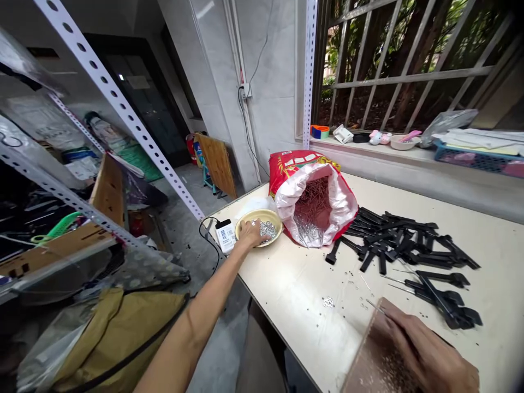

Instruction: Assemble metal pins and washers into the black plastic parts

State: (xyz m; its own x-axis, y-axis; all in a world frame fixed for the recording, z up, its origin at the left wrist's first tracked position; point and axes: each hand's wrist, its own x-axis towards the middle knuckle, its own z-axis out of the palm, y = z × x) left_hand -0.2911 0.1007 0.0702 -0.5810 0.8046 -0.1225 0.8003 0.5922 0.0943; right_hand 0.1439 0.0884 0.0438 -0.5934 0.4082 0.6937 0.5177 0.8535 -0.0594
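Observation:
My left hand [250,233] reaches far out to a shallow yellow bowl [248,219] at the table's left edge, with its fingers curled into the small shiny metal pieces [268,227] heaped inside. My right hand [429,352] lies at the near edge, fingers together and pressed on a brown board [370,355] that it steadies. A thin metal pin [373,304] sticks out from under its fingertips. Next to the bowl a red and white sack [313,199] lies open, full of long metal pins.
A pile of black plastic handles [403,240], some fitted with pins, covers the table's right part. A white charger box [225,234] with a black cable sits left of the bowl. Metal shelving [82,180] stands at left. The window sill [368,143] carries small items.

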